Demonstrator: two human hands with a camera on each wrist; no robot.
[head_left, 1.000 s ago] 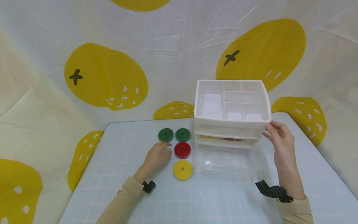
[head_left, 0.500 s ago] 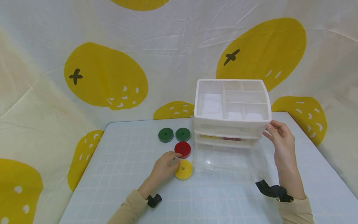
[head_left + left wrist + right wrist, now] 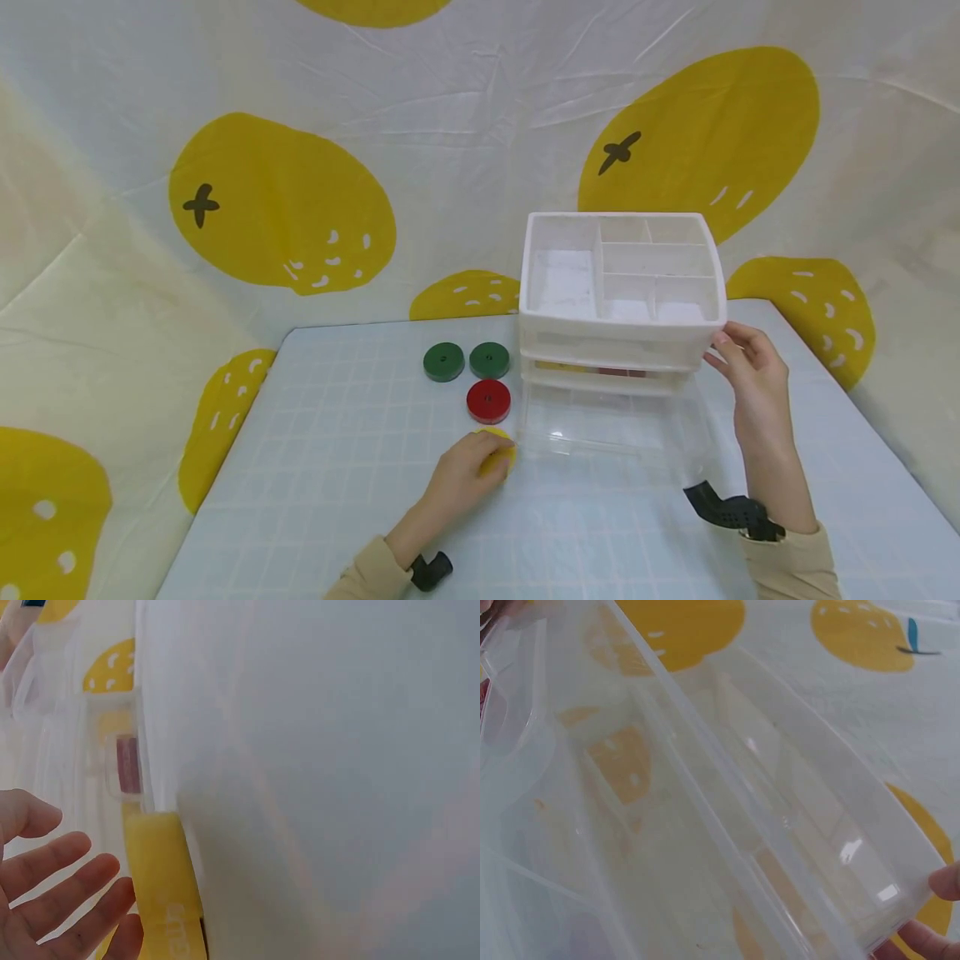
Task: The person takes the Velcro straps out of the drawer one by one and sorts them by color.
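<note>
A white drawer organizer (image 3: 622,325) stands at the back right, its clear bottom drawer (image 3: 600,421) pulled out. My left hand (image 3: 468,471) is over a yellow disc (image 3: 483,433) left of that drawer, covering much of it. In the left wrist view, its thumb and fingers are spread, and the fingertips lie against or close to the disc's lettered rim (image 3: 165,877). My right hand (image 3: 757,379) grips the organizer's front right corner, thumb in front and fingers behind. Nearby lie a red disc (image 3: 488,401) and two green discs (image 3: 444,362).
The organizer's top has several open compartments (image 3: 660,260). Yellow and dark red items (image 3: 622,372) show through the gap above the pulled-out drawer. A pale checked cloth (image 3: 337,433) covers the table, and a patterned curtain (image 3: 465,167) hangs behind it.
My left hand has moved from beside the green discs, past the red one, forward toward me onto the yellow disc. My right hand stays on the organizer's corner.
</note>
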